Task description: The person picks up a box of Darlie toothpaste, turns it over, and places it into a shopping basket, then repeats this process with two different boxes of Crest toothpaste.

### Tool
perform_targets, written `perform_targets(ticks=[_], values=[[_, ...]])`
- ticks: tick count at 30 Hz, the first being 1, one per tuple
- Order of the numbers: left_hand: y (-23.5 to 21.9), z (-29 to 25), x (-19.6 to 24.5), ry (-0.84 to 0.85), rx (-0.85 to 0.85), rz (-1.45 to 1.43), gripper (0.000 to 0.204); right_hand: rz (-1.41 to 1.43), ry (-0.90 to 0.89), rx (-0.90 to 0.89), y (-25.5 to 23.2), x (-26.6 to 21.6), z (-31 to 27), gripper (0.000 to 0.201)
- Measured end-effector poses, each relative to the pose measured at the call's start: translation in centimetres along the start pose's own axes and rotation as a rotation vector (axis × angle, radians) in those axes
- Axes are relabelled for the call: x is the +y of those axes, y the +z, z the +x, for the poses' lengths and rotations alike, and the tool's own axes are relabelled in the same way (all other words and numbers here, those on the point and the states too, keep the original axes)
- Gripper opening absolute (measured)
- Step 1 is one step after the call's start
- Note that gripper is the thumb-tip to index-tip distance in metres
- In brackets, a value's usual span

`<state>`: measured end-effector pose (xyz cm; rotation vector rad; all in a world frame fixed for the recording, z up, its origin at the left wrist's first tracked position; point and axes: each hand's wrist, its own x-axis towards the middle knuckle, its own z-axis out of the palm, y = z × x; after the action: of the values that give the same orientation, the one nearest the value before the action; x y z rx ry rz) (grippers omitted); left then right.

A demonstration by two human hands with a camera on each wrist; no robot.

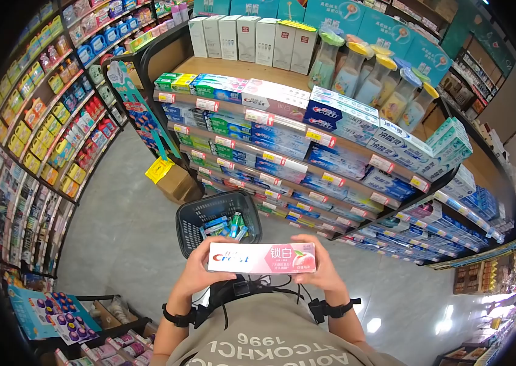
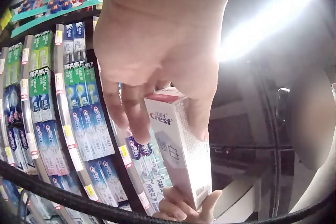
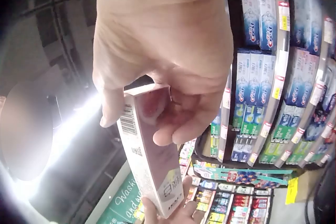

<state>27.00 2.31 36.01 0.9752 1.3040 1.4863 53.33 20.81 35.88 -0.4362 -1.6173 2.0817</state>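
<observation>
The left hand (image 1: 202, 271) is gripping one end of one white-and-pink rectangular cardboard carton (image 1: 262, 258), printed "Crest"; the right hand (image 1: 322, 268) is gripping the opposite end. Thumbs and fingers are pressing opposing faces. The carton is lying lengthwise between the hands, nearer the body than the black perforated plastic basket (image 1: 186, 230). The basket is holding several glossy blue, green and white boxes (image 1: 224, 227); overlap is preventing an exact count. One brown cardboard box (image 1: 178, 186) is standing just beside the basket. Beyond the basket, seven upright white boxes (image 1: 246, 39) are standing on a wood-topped shelving unit (image 1: 209, 66). Two black straps (image 1: 338, 308) are encircling the wrists.
</observation>
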Motion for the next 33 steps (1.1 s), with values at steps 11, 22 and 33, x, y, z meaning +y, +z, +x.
perform_targets(ticks=[11, 22, 33], values=[[-0.9, -0.2, 0.1, -0.027, 0.019, 0.009, 0.084, 0.180, -0.023, -0.098, -0.1, 0.7, 0.5, 0.082], [-3.4, -0.9, -0.4, 0.021, -0.035, -0.257, 0.079, 0.053, 0.011, -0.164, -1.0, 0.5, 1.9, 0.086], [-3.4, -0.4, 0.6, 0.046, -0.009, -0.190, 0.068, 0.265, 0.123, -0.216, -1.9, 0.5, 2.6, 0.067]])
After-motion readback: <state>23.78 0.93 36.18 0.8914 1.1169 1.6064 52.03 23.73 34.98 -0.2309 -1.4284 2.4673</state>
